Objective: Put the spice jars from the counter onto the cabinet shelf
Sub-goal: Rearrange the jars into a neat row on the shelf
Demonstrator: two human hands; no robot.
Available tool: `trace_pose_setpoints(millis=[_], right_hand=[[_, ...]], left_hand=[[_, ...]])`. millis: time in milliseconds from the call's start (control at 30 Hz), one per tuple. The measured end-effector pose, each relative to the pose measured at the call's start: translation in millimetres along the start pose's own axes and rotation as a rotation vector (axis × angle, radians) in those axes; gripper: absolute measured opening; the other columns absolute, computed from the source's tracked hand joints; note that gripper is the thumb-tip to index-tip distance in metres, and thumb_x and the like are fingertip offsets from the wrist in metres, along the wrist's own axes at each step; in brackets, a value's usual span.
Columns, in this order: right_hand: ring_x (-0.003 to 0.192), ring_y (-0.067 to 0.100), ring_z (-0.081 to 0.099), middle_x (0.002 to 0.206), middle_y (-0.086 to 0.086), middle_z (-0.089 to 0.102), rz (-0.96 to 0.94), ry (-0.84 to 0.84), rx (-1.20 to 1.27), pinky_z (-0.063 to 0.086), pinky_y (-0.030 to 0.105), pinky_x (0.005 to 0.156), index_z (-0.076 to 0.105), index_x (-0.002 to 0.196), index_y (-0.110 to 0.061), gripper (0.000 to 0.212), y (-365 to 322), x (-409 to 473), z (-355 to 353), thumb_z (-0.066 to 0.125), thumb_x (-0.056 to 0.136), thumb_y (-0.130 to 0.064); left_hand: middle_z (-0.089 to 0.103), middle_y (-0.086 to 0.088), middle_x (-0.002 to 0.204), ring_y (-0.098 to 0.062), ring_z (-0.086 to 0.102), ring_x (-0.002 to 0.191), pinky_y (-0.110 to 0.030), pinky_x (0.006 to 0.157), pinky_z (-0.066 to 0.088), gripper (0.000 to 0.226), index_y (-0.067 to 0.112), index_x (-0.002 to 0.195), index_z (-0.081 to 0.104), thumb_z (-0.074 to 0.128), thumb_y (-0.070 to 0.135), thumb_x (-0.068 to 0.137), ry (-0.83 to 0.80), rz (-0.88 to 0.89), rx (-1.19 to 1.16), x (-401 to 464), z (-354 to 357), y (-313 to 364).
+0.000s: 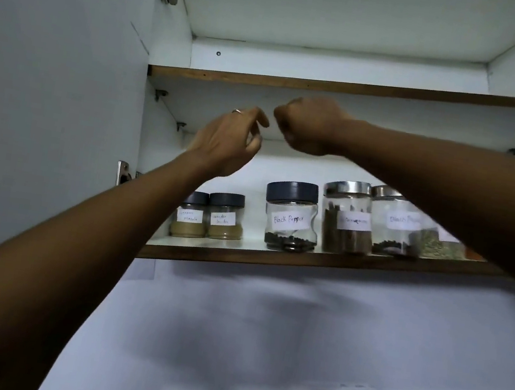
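1. Five spice jars and a sixth container partly hidden by the right forearm stand in a row on the cabinet shelf (240, 255), across the middle of the frame: two small dark-lidded jars (207, 217) touching each other at centre left, the Black Pepper jar (291, 216) just right of them, then two steel-lidded jars (369, 220)
2. Both hands hang above the row and carry nothing. The left hand (227, 140) has loosely curled, released fingers (258, 121); the right hand (310, 126) is clenched into an empty fist
3. Judging by this, the placing looks close to done; the worktop is out of view, so remaining jars cannot be counted
4. To finish well, draw each arm straight back and down, keeping wrists above the lids so no jar is brushed
5. Jars sit near the shelf's front lip, so a nudge could tip one off
6. Open room lies between the small jars and the Black Pepper jar, at the shelf's left end, and under the upper shelf (332, 86)
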State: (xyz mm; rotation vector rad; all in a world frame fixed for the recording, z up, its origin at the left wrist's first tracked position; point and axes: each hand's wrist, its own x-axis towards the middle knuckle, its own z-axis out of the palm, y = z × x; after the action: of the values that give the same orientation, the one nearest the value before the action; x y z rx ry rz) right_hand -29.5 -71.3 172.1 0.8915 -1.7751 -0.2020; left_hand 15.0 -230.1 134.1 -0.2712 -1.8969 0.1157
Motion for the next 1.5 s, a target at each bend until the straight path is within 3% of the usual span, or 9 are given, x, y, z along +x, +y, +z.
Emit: trace_pose_setpoints(millis=[233, 367, 433, 567, 667, 867, 1000, 1200, 1500], right_hand=[[0.097, 0.026, 0.059, 0.107, 0.013, 0.066, 0.147, -0.176, 0.151, 0.039, 0.03, 0.075, 0.065, 0.101, -0.008, 0.019, 38, -50, -29, 0.049, 0.091, -0.009], [0.088, 0.022, 0.061, 0.106, 0.016, 0.068, 0.249, -0.37, 0.301, 0.045, 0.031, 0.08, 0.068, 0.104, -0.004, 0.025, 49, -71, -37, 0.046, 0.091, -0.001], [0.099, 0.028, 0.063, 0.112, 0.018, 0.066, 0.294, -0.459, 0.366, 0.05, 0.037, 0.09, 0.066, 0.11, -0.003, 0.03, 50, -82, -38, 0.043, 0.091, 0.003], [0.127, 0.026, 0.049, 0.135, 0.015, 0.054, 0.331, -0.513, 0.362, 0.036, 0.034, 0.106, 0.056, 0.126, -0.004, 0.046, 48, -99, -31, 0.036, 0.088, 0.01], [0.134, 0.025, 0.04, 0.144, 0.013, 0.045, 0.357, -0.523, 0.349, 0.031, 0.031, 0.109, 0.046, 0.136, -0.004, 0.05, 46, -108, -23, 0.037, 0.089, 0.01], [0.129, 0.03, 0.043, 0.143, 0.015, 0.044, 0.319, -0.56, 0.262, 0.035, 0.035, 0.104, 0.043, 0.138, -0.005, 0.043, 43, -114, -8, 0.042, 0.095, -0.006], [0.114, 0.032, 0.052, 0.127, 0.016, 0.055, 0.305, -0.575, 0.278, 0.043, 0.036, 0.092, 0.052, 0.124, -0.003, 0.037, 43, -117, 2, 0.041, 0.089, 0.002], [0.113, 0.031, 0.055, 0.125, 0.014, 0.059, 0.292, -0.503, 0.31, 0.044, 0.038, 0.096, 0.056, 0.123, -0.004, 0.032, 47, -113, 2, 0.047, 0.092, -0.007], [0.111, 0.027, 0.059, 0.12, 0.012, 0.065, 0.266, -0.437, 0.355, 0.046, 0.038, 0.097, 0.063, 0.119, -0.005, 0.033, 54, -108, 5, 0.054, 0.087, -0.002]], left_hand=[[0.067, -0.005, 0.116, -0.023, 0.061, 0.104, -0.037, 0.089, 0.049, 0.025, 0.015, 0.112, 0.065, 0.052, 0.027, 0.095, -0.259, 0.013, -0.031, 15, -13, 49], [0.068, -0.009, 0.117, -0.023, 0.062, 0.106, -0.028, 0.088, 0.045, 0.025, 0.01, 0.112, 0.068, 0.054, 0.021, 0.095, -0.354, 0.017, -0.063, 15, -11, 69], [0.067, -0.01, 0.12, -0.023, 0.061, 0.109, -0.029, 0.093, 0.045, 0.026, 0.007, 0.114, 0.068, 0.055, 0.018, 0.095, -0.43, 0.011, -0.05, 14, -7, 76], [0.067, -0.016, 0.118, -0.03, 0.06, 0.109, -0.038, 0.097, 0.046, 0.026, 0.001, 0.112, 0.068, 0.056, 0.016, 0.093, -0.545, -0.015, 0.032, 13, 2, 83], [0.065, -0.016, 0.121, -0.031, 0.059, 0.112, -0.039, 0.098, 0.046, 0.026, 0.001, 0.114, 0.067, 0.057, 0.013, 0.093, -0.572, -0.023, 0.068, 14, 5, 85], [0.067, -0.015, 0.116, -0.03, 0.061, 0.106, -0.039, 0.095, 0.048, 0.025, 0.004, 0.113, 0.068, 0.058, 0.011, 0.091, -0.631, -0.041, 0.109, 9, 9, 81], [0.064, -0.016, 0.091, -0.035, 0.06, 0.091, -0.035, 0.08, 0.048, 0.016, 0.001, 0.097, 0.069, 0.055, 0.006, 0.09, -0.621, -0.037, 0.128, 3, 10, 80], [0.066, -0.014, 0.119, -0.031, 0.06, 0.108, -0.038, 0.093, 0.049, 0.029, 0.01, 0.118, 0.067, 0.055, 0.006, 0.091, -0.575, -0.044, 0.093, 4, 12, 77], [0.068, -0.016, 0.11, -0.032, 0.061, 0.101, -0.035, 0.086, 0.049, 0.026, 0.008, 0.111, 0.07, 0.054, 0.005, 0.091, -0.544, -0.035, 0.071, 1, 21, 69]])
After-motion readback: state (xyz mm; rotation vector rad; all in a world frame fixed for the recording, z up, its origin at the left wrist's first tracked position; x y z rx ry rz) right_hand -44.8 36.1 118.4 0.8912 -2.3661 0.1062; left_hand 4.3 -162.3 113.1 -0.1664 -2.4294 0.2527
